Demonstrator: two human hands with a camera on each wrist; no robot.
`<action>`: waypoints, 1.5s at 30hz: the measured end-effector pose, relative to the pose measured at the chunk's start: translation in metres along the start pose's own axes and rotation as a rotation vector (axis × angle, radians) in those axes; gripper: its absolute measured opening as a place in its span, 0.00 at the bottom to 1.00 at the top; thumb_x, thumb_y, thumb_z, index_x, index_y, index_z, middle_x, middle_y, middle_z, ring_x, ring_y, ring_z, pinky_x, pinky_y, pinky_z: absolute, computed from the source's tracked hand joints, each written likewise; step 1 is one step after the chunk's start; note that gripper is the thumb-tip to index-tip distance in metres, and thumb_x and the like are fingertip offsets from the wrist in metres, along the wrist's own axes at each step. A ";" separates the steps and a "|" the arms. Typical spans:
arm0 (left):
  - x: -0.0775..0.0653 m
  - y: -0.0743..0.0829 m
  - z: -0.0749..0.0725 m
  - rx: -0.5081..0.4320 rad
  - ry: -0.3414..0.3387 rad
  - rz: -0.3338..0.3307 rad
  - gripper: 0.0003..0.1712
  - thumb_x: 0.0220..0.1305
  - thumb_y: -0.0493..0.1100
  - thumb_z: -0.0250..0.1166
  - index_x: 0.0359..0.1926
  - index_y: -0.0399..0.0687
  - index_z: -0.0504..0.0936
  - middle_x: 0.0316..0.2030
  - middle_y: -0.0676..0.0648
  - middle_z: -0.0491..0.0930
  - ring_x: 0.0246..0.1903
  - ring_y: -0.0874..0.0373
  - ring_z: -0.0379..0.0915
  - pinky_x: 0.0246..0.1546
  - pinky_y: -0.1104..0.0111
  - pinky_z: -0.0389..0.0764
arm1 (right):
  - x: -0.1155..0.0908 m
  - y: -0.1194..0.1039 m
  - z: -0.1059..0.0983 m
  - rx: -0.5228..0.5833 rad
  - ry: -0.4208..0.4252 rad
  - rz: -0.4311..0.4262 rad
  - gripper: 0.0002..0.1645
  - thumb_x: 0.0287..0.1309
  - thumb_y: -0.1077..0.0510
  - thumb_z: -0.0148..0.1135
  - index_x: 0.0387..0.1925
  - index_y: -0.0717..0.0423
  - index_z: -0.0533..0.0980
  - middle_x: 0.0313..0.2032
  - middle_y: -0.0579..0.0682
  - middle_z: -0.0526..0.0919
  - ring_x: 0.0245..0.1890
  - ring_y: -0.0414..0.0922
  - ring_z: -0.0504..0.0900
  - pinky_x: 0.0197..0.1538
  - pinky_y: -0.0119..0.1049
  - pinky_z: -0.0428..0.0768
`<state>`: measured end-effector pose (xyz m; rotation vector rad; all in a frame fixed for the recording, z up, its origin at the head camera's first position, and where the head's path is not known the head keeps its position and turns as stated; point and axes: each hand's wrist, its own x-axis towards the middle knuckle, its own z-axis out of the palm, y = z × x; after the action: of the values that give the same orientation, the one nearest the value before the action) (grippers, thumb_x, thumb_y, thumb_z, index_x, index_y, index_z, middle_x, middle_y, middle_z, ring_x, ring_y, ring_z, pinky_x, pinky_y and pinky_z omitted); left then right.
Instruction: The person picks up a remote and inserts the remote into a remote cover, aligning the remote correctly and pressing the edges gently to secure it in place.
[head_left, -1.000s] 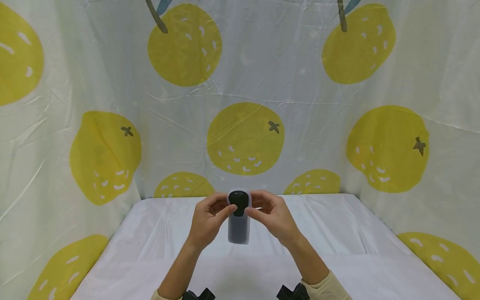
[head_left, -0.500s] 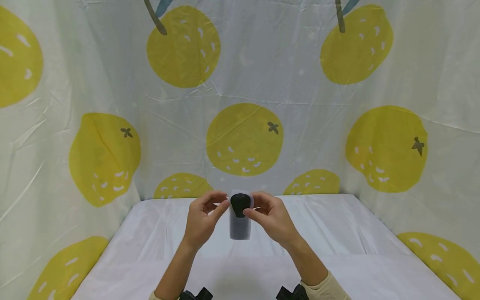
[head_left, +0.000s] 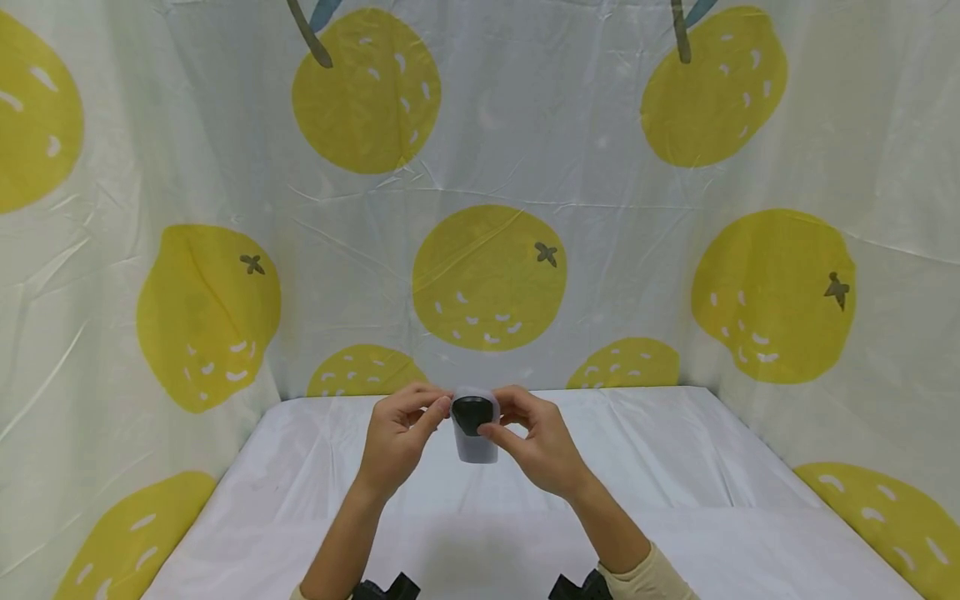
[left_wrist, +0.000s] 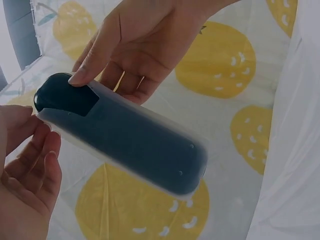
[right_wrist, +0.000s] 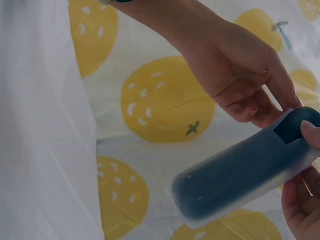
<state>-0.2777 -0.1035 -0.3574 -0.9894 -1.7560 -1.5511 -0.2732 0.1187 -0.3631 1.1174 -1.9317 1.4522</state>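
Note:
Between both hands is a long, dark, round-ended object, which may be a remote control, inside a translucent sleeve (head_left: 477, 451). Its glossy dark end (head_left: 473, 412) shows bare through the sleeve's opening. My left hand (head_left: 393, 442) pinches the sleeve's edge beside that opening, as the left wrist view shows. My right hand (head_left: 546, 446) holds the other side, thumb on the dark end and fingers behind. In the right wrist view the sleeve's closed end (right_wrist: 192, 200) points away from the hands, held up in the air. The object's underside is hidden.
A white cloth-covered table (head_left: 637, 467) lies beneath the hands. A white curtain printed with yellow fruit (head_left: 489, 277) hangs at the back and along both sides. Black wrist mounts (head_left: 581, 586) show at the bottom edge.
My left thumb has come off the dark end and now lies at the sleeve's edge. The object has tilted, looking shorter in the head view. The right hand keeps its hold.

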 end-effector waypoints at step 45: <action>0.002 0.000 0.010 -0.030 -0.024 0.228 0.14 0.64 0.19 0.63 0.44 0.37 0.86 0.38 0.43 0.82 0.36 0.51 0.78 0.38 0.71 0.82 | 0.008 0.016 -0.001 -0.528 0.152 -0.684 0.13 0.76 0.55 0.60 0.51 0.62 0.79 0.48 0.55 0.85 0.46 0.54 0.84 0.48 0.49 0.82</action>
<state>-0.2785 -0.0929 -0.3576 -1.1830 -1.5778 -1.4294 -0.2908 0.1191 -0.3653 1.1919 -1.4722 0.5953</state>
